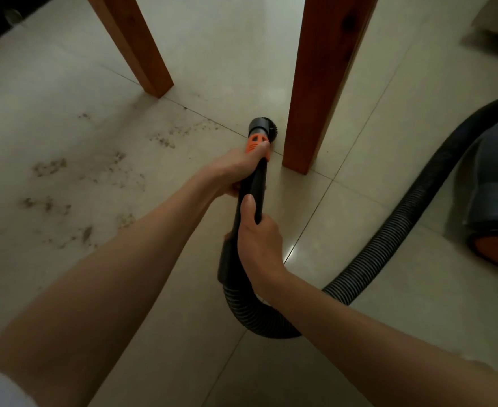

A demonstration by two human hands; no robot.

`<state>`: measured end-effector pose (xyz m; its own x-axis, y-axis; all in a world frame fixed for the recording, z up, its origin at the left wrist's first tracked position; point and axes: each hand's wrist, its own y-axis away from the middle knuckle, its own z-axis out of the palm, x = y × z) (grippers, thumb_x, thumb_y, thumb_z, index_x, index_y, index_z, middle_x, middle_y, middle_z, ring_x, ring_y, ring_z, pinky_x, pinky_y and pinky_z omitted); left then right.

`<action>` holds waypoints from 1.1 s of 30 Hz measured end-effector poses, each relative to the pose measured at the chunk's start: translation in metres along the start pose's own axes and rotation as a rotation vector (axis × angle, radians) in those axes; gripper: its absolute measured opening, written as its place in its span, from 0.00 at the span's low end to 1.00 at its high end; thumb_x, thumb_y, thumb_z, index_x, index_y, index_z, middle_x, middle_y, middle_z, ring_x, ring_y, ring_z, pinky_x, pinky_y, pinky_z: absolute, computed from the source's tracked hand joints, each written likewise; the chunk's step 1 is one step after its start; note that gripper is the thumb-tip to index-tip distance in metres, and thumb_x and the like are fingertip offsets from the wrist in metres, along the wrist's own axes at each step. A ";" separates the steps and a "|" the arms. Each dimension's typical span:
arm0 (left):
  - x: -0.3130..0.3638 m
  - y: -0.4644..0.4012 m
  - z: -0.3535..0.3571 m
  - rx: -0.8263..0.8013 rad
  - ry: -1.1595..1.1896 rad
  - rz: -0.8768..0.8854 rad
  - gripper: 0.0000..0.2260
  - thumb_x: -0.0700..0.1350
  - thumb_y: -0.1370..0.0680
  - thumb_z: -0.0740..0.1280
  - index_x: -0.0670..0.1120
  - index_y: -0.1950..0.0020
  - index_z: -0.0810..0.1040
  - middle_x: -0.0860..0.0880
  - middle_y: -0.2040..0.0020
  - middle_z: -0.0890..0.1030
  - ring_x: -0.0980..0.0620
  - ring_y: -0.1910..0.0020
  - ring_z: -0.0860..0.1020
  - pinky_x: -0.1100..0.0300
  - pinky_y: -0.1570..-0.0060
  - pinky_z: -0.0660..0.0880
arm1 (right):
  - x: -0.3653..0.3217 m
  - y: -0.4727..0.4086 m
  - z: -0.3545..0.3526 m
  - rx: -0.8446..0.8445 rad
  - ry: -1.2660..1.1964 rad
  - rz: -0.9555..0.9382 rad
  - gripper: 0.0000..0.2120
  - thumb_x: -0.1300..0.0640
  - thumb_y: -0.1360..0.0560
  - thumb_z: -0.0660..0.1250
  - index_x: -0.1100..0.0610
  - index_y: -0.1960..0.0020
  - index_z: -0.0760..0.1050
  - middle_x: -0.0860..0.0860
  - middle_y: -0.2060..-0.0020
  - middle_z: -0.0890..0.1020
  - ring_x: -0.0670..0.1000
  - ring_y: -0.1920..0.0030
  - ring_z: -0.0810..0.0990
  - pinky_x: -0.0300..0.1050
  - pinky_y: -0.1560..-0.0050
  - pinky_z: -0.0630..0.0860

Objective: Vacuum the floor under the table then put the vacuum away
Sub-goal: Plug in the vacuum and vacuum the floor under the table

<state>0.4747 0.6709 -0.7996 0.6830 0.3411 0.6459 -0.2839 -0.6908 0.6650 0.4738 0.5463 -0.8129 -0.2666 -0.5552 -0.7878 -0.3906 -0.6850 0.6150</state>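
Hands [236,168] gripping vacuum wand [252,189], brush nozzle [261,127] beside table leg [321,83]

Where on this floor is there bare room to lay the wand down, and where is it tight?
Clean tile lies open between the near table leg and the vacuum body, above the hose. Left of the wand, dirt patches cover the tiles. The nozzle sits tight against the near leg.
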 end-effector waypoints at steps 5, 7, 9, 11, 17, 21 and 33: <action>-0.023 0.021 0.003 -0.081 0.013 -0.013 0.19 0.60 0.21 0.56 0.45 0.57 0.68 0.45 0.64 0.79 0.50 0.69 0.79 0.59 0.68 0.76 | 0.022 0.022 -0.001 -0.037 0.074 0.003 0.22 0.39 0.21 0.50 0.57 0.46 0.71 0.57 0.57 0.79 0.53 0.59 0.80 0.43 0.61 0.77; -0.027 0.027 0.007 -0.091 0.002 -0.008 0.18 0.60 0.21 0.56 0.45 0.57 0.69 0.45 0.64 0.79 0.50 0.68 0.80 0.59 0.66 0.76 | 0.025 0.030 -0.003 -0.046 0.082 0.017 0.22 0.39 0.21 0.50 0.57 0.46 0.70 0.57 0.56 0.79 0.52 0.59 0.79 0.42 0.61 0.76; -0.029 0.032 0.010 -0.102 -0.005 -0.007 0.19 0.60 0.21 0.56 0.45 0.57 0.69 0.44 0.64 0.79 0.49 0.68 0.80 0.57 0.64 0.77 | 0.026 0.036 -0.005 -0.062 0.069 0.037 0.22 0.40 0.20 0.49 0.57 0.47 0.70 0.56 0.57 0.78 0.52 0.59 0.79 0.43 0.59 0.76; -0.031 0.036 0.010 -0.115 0.012 -0.014 0.19 0.61 0.21 0.56 0.45 0.56 0.69 0.45 0.64 0.79 0.50 0.68 0.80 0.57 0.65 0.77 | 0.027 0.039 -0.008 -0.083 0.079 0.051 0.22 0.40 0.21 0.50 0.57 0.46 0.70 0.56 0.56 0.78 0.53 0.57 0.79 0.46 0.55 0.77; -0.039 0.052 0.024 -0.085 0.165 -0.058 0.19 0.60 0.21 0.56 0.44 0.56 0.70 0.45 0.64 0.79 0.50 0.67 0.80 0.58 0.64 0.79 | 0.016 0.036 -0.040 -0.224 0.137 0.109 0.17 0.44 0.20 0.54 0.57 0.45 0.70 0.57 0.58 0.80 0.54 0.60 0.81 0.45 0.57 0.79; -0.049 0.067 0.053 -0.080 0.191 -0.083 0.19 0.57 0.20 0.56 0.42 0.49 0.74 0.43 0.57 0.80 0.51 0.63 0.79 0.61 0.68 0.76 | 0.017 0.047 -0.067 -0.206 0.200 0.207 0.23 0.42 0.20 0.54 0.61 0.47 0.74 0.55 0.67 0.78 0.50 0.70 0.78 0.38 0.69 0.76; -0.027 0.086 0.104 -0.164 0.362 -0.127 0.13 0.55 0.20 0.55 0.46 0.56 0.70 0.46 0.60 0.75 0.50 0.62 0.75 0.57 0.65 0.76 | 0.023 0.082 -0.131 -0.059 0.370 0.183 0.20 0.41 0.20 0.53 0.57 0.54 0.71 0.54 0.67 0.79 0.48 0.73 0.78 0.38 0.72 0.73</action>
<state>0.5014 0.5364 -0.7988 0.4470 0.6396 0.6254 -0.3360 -0.5279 0.7800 0.5513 0.4158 -0.7762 0.0124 -0.7948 -0.6067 -0.3120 -0.5795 0.7529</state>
